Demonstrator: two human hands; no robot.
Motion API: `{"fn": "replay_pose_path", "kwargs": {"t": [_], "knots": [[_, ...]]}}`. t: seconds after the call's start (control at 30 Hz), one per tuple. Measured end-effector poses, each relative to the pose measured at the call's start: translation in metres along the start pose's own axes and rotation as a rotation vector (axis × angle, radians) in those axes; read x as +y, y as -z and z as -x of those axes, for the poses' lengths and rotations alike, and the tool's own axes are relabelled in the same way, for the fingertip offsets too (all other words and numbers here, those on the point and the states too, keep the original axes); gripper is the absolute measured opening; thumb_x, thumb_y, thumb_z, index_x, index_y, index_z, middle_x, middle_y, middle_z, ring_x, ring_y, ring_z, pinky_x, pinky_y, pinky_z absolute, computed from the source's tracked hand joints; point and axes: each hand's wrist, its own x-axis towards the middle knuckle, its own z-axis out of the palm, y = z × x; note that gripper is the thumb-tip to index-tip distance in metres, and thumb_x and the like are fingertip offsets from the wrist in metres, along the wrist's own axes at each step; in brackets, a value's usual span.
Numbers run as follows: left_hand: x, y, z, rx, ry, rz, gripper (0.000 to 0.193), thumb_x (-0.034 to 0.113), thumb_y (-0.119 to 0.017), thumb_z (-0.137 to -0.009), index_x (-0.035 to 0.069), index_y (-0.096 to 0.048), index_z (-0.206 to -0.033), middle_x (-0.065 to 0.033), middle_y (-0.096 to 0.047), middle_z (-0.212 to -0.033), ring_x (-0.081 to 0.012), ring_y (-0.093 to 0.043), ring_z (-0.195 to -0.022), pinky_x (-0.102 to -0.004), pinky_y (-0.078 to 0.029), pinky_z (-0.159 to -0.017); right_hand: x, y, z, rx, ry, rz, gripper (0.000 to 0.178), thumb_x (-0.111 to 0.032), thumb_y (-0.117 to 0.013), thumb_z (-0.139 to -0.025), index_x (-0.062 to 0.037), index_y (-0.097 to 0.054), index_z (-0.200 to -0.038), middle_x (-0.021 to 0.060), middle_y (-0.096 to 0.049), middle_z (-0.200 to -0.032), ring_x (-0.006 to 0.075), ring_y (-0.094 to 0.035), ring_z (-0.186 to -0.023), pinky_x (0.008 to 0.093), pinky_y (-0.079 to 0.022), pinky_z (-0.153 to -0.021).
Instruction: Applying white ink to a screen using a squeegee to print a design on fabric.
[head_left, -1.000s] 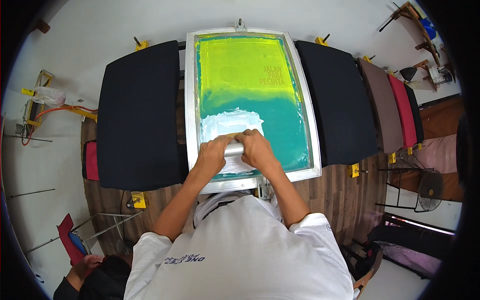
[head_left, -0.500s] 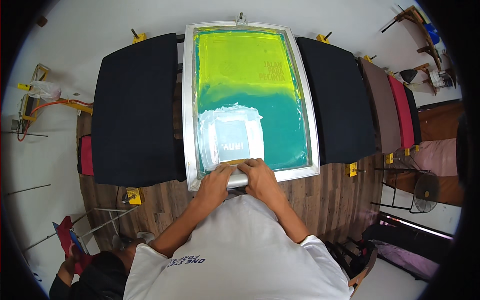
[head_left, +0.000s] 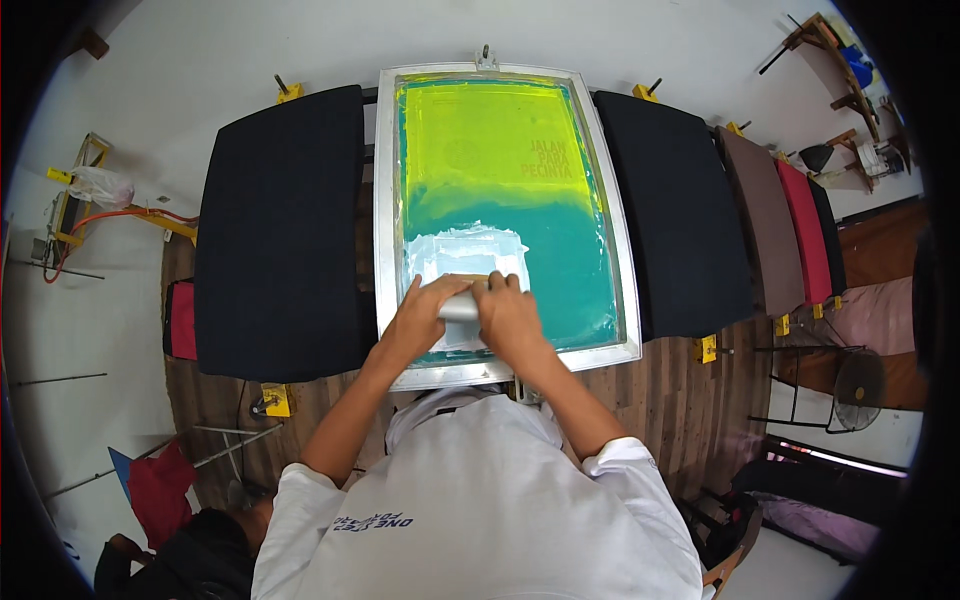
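Note:
In front of me lies a screen-printing frame (head_left: 614,220) with a pale metal rim. Its mesh is yellow-green at the far end and teal (head_left: 570,260) nearer to me. White ink (head_left: 430,250) is smeared over the near left part. A squeegee (head_left: 460,307) with a grey-white body and a tan upper edge rests over this white patch. My left hand (head_left: 416,320) grips its left end, and my right hand (head_left: 510,318) is closed round the right end. The blade under it is hidden.
Black-covered boards (head_left: 280,230) flank the screen, with a brown board (head_left: 762,220) and a red one (head_left: 805,230) farther right. Yellow clamps (head_left: 275,400) stick out from the boards. A co-worker in black (head_left: 195,560) is at lower left beside a red cloth (head_left: 160,490). A fan (head_left: 858,390) stands at right.
Both hands have pushed the squeegee from the screen's near edge away from me, onto the white ink. My view has shifted slightly. At lower left, the co-worker and red cloth have moved.

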Motion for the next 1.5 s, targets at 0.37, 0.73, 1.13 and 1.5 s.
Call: {"fn": "replay_pose_path", "kwargs": {"t": [0.37,0.73,1.13,1.5], "knots": [[0.015,-0.007,0.037,0.098,0.036,-0.262,0.063,-0.015,-0.058,-0.074,0.002,-0.058,-0.134,-0.0195,-0.056,-0.139,-0.0308,-0.047,-0.138,-0.0526,-0.022,-0.118,-0.003,-0.017,0.018,0.091,0.106,-0.123,0.049,0.000,-0.061,-0.079,-0.0122,-0.062,-0.126,0.0111,-0.060,-0.127,0.0301,-0.056,-0.119,0.0479,-0.046,-0.090],[0.033,-0.028,0.042,0.066,-0.026,-0.254,0.061,-0.014,-0.060,-0.072,0.000,-0.059,-0.132,-0.0238,-0.055,-0.137,-0.0355,-0.049,-0.134,-0.0534,-0.027,-0.115,0.017,-0.022,0.047,0.095,0.068,-0.261,0.063,0.003,-0.068,-0.068,-0.0124,-0.061,-0.128,0.0125,-0.058,-0.130,0.0319,-0.054,-0.122,0.0473,-0.043,-0.093],[0.005,-0.015,0.016,0.120,0.001,-0.133,0.059,-0.016,-0.056,-0.071,0.004,-0.064,-0.126,-0.0183,-0.063,-0.131,-0.0307,-0.054,-0.129,-0.0493,-0.032,-0.111,0.019,-0.014,0.005,0.081,0.087,-0.206,0.032,0.000,-0.063,-0.077,-0.0086,-0.069,-0.108,0.0132,-0.065,-0.110,0.0326,-0.061,-0.105,0.0493,-0.048,-0.082],[0.038,-0.006,0.047,-0.086,0.096,-0.122,0.060,-0.012,-0.061,-0.073,0.002,-0.059,-0.131,-0.0171,-0.060,-0.135,-0.0293,-0.053,-0.131,-0.0497,-0.027,-0.116,0.005,0.009,0.041,0.001,0.086,-0.220,0.032,0.000,-0.067,-0.073,-0.0081,-0.071,-0.104,0.0138,-0.066,-0.105,0.0321,-0.063,-0.102,0.0484,-0.048,-0.081]]}}
